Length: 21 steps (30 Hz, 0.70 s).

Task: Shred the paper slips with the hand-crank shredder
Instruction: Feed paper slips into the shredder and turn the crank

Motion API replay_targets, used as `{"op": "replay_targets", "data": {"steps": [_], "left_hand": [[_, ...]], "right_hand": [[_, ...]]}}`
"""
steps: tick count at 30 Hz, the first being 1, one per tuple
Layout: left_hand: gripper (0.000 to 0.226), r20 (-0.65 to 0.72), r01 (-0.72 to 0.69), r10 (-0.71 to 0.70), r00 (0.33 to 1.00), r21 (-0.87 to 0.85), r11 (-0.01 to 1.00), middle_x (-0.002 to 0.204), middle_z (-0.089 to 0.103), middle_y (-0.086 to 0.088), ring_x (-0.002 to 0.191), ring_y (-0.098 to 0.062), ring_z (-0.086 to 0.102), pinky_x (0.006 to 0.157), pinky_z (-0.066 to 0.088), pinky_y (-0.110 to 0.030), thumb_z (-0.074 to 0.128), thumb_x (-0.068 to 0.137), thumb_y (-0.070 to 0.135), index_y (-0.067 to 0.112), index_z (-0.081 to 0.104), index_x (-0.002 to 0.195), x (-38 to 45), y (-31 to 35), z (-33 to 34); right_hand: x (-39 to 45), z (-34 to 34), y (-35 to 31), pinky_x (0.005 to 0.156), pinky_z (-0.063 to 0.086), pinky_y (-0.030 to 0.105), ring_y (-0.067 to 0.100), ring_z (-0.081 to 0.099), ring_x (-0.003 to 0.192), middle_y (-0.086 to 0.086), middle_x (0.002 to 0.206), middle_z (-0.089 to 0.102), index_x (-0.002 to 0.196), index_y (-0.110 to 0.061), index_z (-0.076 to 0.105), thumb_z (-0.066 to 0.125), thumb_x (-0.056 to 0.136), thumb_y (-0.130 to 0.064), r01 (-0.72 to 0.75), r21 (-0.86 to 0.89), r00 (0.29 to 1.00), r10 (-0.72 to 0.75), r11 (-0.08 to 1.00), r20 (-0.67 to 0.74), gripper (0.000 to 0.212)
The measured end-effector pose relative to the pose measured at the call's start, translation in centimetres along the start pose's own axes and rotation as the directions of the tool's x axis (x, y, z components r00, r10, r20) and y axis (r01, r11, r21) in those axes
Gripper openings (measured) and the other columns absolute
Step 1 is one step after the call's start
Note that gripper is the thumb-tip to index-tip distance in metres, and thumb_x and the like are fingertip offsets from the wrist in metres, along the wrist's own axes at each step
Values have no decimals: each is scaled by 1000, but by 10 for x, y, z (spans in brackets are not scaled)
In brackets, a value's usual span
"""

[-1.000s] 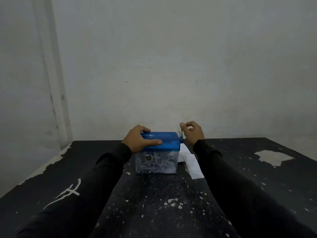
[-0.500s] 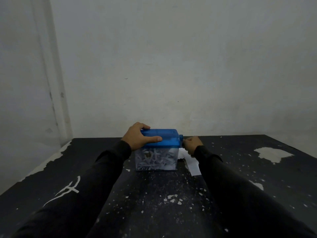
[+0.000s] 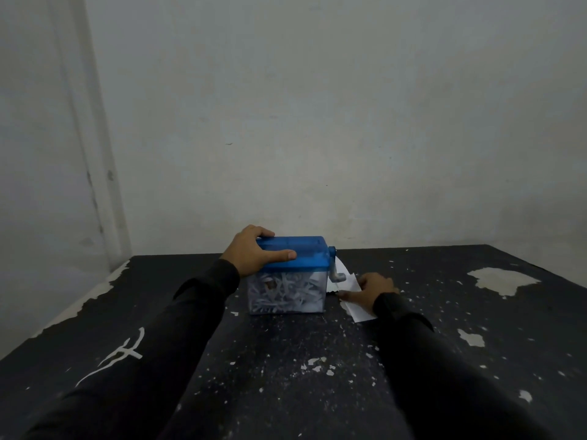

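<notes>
The scene is dimly and evenly lit, with a grey-blue cast. Soft shadow is cast beside the shredder (image 3: 290, 274). Edges are bowed by the wide lens, and the sleeves are rendered nearly black.

The right hand (image 3: 370, 292) is off the grey crank handle (image 3: 336, 274) of the blue-lidded clear plastic shredder (image 3: 290, 274) and now rests lower, on the white paper slips (image 3: 355, 308) lying beside it.
</notes>
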State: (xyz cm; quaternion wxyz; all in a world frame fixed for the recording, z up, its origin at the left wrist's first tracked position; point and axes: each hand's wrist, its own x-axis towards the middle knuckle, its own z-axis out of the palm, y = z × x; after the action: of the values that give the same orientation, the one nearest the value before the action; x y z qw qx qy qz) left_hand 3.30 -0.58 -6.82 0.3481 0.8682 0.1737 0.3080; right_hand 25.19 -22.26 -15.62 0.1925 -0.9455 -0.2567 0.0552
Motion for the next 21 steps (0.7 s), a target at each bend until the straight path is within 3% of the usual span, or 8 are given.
{"op": "replay_targets", "data": {"steps": [3, 6, 9, 11, 13, 16, 18, 21], "left_hand": [[82, 1, 1, -1, 1000, -1, 1000, 118, 57, 5, 102, -7, 55, 77, 43, -17, 86, 58, 66, 20, 62, 121, -1, 1, 0], [82, 5, 1, -1, 1000, -8, 1000, 119, 56, 5, 103, -8, 55, 76, 42, -15, 87, 59, 65, 20, 62, 123, -1, 0, 0], [82, 7, 3, -3, 1000, -12, 1000, 118, 57, 5, 103, -7, 56, 78, 44, -18, 87, 59, 66, 20, 62, 122, -1, 0, 0], [81, 4, -2, 2, 1000, -13, 1000, 118, 58, 5, 101, -4, 56, 79, 45, -18, 87, 60, 65, 20, 63, 121, -1, 0, 0], [82, 2, -4, 4, 1000, -15, 1000, 117, 58, 5, 101, -4, 56, 78, 46, -17, 88, 59, 66, 20, 63, 122, -2, -1, 0], [94, 10, -4, 4, 1000, -23, 1000, 119, 57, 6, 104, -7, 57, 83, 49, -21, 85, 52, 77, 20, 62, 124, -3, -1, -1], [105, 18, -18, 18, 1000, -5, 1000, 123, 53, 6, 110, -11, 55, 91, 48, -27, 77, 47, 84, 21, 59, 129, -5, -1, -1], [101, -26, -111, 115, 993, 121, 986, 129, 43, 7, 118, -14, 42, 97, 39, -32, 68, 52, 88, 32, 49, 134, -6, 1, -3]], "right_hand": [[-1, -1, -2, 101, 51, 46, 25, 61, 109, 3, 117, 65, 118, -23, 61, 78, 67, -70, -23, 174, 998, 33, 984, -54, 72], [-7, -6, -1, 97, 53, 38, 19, 62, 93, 5, 106, 67, 106, -16, 67, 75, 87, -44, 18, 339, 994, 18, 941, -105, 35], [-8, -6, 1, 98, 48, 37, 27, 63, 109, 13, 123, 67, 127, -5, 65, 64, 98, -35, 82, 418, 975, 13, 905, -220, 41], [-11, -9, -1, 94, 48, 36, 28, 62, 110, 17, 127, 66, 128, -2, 64, 62, 99, -33, 131, 456, 953, 15, 880, -304, 43], [-15, -14, -3, 90, 45, 32, 27, 61, 106, 17, 126, 65, 126, -2, 62, 63, 99, -32, 193, 500, 929, 7, 844, -370, 40], [-23, -25, -7, 97, 46, 37, 30, 58, 116, 14, 131, 59, 137, -11, 47, 66, 97, -30, 269, 611, 907, 18, 744, -422, 48], [-28, -34, -14, 90, 51, 38, 30, 62, 104, 15, 118, 62, 136, -17, 38, 64, 98, -27, 323, 660, 886, 29, 678, -463, 47], [-33, -48, -29, 71, 47, 32, 18, 57, 73, 4, 86, 60, 119, -16, 43, 56, 102, -24, 444, 615, 828, -35, 651, -560, 23]]}}
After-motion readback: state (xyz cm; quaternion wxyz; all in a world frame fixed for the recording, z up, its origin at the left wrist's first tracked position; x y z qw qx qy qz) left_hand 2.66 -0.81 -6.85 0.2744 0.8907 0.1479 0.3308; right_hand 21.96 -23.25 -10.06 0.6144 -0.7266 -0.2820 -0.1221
